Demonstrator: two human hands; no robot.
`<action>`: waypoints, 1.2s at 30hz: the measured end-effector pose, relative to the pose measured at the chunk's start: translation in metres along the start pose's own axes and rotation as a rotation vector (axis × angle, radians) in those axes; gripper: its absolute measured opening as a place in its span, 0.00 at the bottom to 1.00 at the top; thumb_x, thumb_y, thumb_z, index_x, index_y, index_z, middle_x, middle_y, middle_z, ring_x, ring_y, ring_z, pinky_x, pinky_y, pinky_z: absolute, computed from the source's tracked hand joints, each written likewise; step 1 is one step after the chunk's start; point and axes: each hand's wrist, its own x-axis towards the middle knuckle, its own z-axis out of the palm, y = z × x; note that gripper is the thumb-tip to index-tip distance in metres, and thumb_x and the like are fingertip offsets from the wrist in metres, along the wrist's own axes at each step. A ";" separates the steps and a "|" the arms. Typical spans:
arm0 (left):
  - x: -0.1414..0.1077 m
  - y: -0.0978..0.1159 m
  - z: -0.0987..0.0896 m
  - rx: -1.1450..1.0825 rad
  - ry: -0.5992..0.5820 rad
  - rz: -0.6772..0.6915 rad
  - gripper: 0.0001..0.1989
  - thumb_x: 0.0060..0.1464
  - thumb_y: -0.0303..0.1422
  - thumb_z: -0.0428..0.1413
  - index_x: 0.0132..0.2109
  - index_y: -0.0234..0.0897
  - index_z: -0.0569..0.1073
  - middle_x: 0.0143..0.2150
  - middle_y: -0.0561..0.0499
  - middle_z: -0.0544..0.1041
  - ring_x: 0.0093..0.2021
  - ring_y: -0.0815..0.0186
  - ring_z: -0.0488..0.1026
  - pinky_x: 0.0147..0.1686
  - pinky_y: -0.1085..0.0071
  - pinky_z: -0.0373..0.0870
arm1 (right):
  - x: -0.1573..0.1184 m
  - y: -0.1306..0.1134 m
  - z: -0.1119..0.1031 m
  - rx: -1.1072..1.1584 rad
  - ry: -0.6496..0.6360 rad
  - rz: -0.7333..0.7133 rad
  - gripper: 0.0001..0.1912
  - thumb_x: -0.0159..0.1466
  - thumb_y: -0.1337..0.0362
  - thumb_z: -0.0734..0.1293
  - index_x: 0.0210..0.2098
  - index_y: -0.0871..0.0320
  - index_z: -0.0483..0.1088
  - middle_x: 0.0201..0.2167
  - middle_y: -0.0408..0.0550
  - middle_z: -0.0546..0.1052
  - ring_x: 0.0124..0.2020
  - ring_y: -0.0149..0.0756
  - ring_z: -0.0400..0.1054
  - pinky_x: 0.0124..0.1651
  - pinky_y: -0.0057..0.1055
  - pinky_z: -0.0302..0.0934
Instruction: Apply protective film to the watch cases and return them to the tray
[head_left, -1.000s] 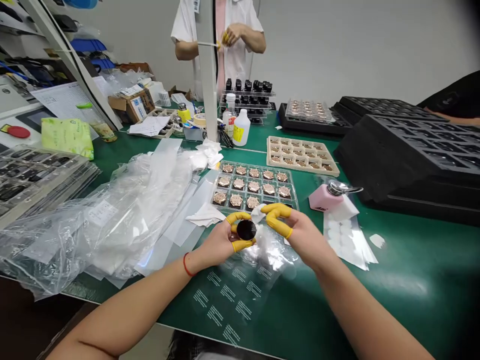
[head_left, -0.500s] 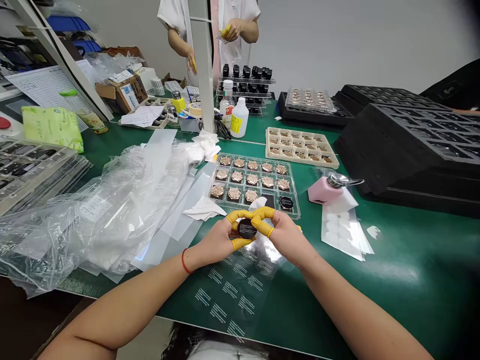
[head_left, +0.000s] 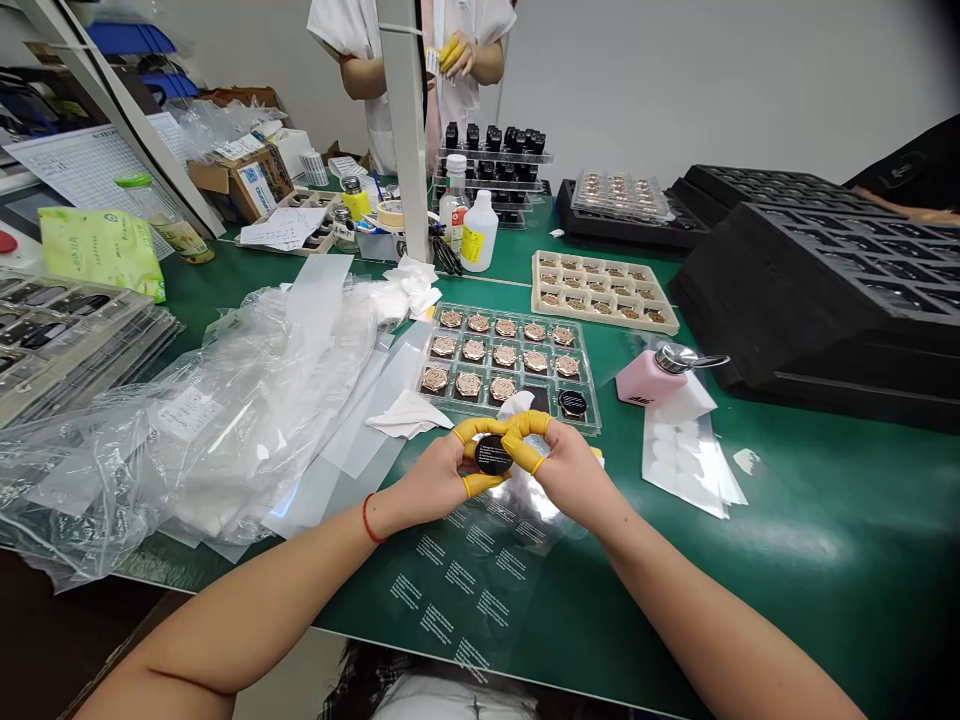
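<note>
Between both hands, over the near middle of the table, is a round black watch-like disc with white printed text facing up. My left hand, in yellow finger cots, is closed around its left edge. My right hand, also in yellow cots, pinches at its right rim, and a white cloth pokes out from those fingers. Just beyond is a clear tray of rose-gold round watch parts; one black-faced disc sits in its near right compartment. A clear sheet with white printed text blocks lies beneath my hands.
Plastic bags and a crumpled wipe lie left. A pink pump bottle stands right, beside white sticker sheets. Behind are a beige parts tray, black foam trays and a white bottle. A co-worker stands opposite.
My hands and the black disc stay nearly in place, with only a slight shift. Across the table, the co-worker's hands have come together around a small white item.
</note>
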 end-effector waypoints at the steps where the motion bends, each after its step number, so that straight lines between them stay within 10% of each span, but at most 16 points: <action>1: 0.000 0.000 0.000 0.005 -0.001 -0.001 0.24 0.48 0.29 0.60 0.52 0.42 0.63 0.42 0.49 0.76 0.41 0.64 0.75 0.42 0.67 0.71 | 0.000 0.000 0.000 -0.006 0.003 -0.005 0.05 0.57 0.64 0.62 0.30 0.57 0.69 0.36 0.46 0.75 0.40 0.39 0.67 0.46 0.38 0.59; 23: 0.005 0.001 -0.001 0.026 0.020 -0.061 0.25 0.47 0.32 0.61 0.51 0.41 0.62 0.42 0.50 0.74 0.40 0.64 0.75 0.44 0.67 0.71 | -0.001 0.013 -0.019 -0.430 0.152 -0.251 0.08 0.60 0.63 0.63 0.39 0.56 0.70 0.39 0.48 0.75 0.43 0.40 0.65 0.48 0.39 0.56; 30: 0.012 -0.001 0.002 0.103 0.046 -0.230 0.32 0.42 0.40 0.63 0.52 0.41 0.59 0.43 0.50 0.78 0.44 0.57 0.76 0.49 0.61 0.71 | -0.014 0.059 -0.084 -0.865 -0.002 0.080 0.14 0.56 0.63 0.67 0.41 0.64 0.71 0.38 0.58 0.73 0.42 0.47 0.65 0.43 0.38 0.58; 36: 0.022 0.000 0.007 0.001 0.143 -0.441 0.41 0.24 0.42 0.69 0.48 0.46 0.62 0.39 0.52 0.80 0.43 0.51 0.77 0.46 0.60 0.75 | -0.023 0.089 -0.088 -0.825 0.041 0.141 0.15 0.55 0.61 0.69 0.41 0.61 0.70 0.38 0.53 0.72 0.42 0.42 0.65 0.42 0.33 0.58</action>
